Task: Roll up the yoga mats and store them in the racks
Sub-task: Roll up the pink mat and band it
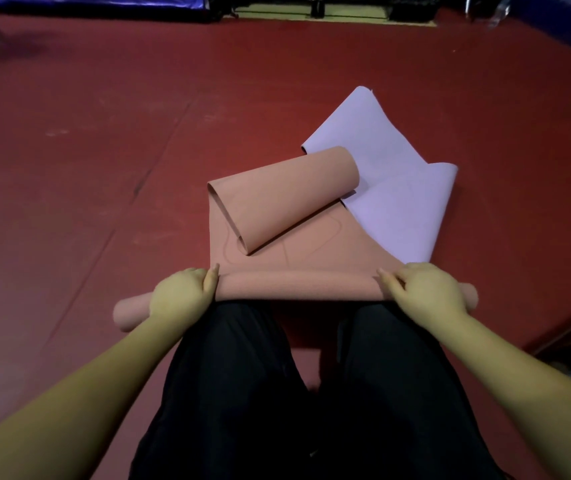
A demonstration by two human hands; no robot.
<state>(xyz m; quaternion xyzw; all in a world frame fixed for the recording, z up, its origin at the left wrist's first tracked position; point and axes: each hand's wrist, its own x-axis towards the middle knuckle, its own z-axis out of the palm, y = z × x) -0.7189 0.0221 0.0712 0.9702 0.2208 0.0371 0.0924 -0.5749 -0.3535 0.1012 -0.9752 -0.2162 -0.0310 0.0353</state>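
A pink yoga mat (294,237) lies on the red floor in front of my knees. Its near end is wound into a tight roll (294,287) that runs left to right, and its far end curls back on itself in a loose loop. My left hand (182,294) grips the roll near its left end, fingers curled over the top. My right hand (424,289) grips the roll toward its right end in the same way. A lilac yoga mat (405,202) lies partly unrolled and creased beyond the pink one, to the right.
The red floor (104,150) stretches wide on the left and ahead. Dark equipment and a blue cover (86,1) line the far edge. My legs in black trousers (312,393) fill the lower middle. A dark edge and some grey cloth show at the right border.
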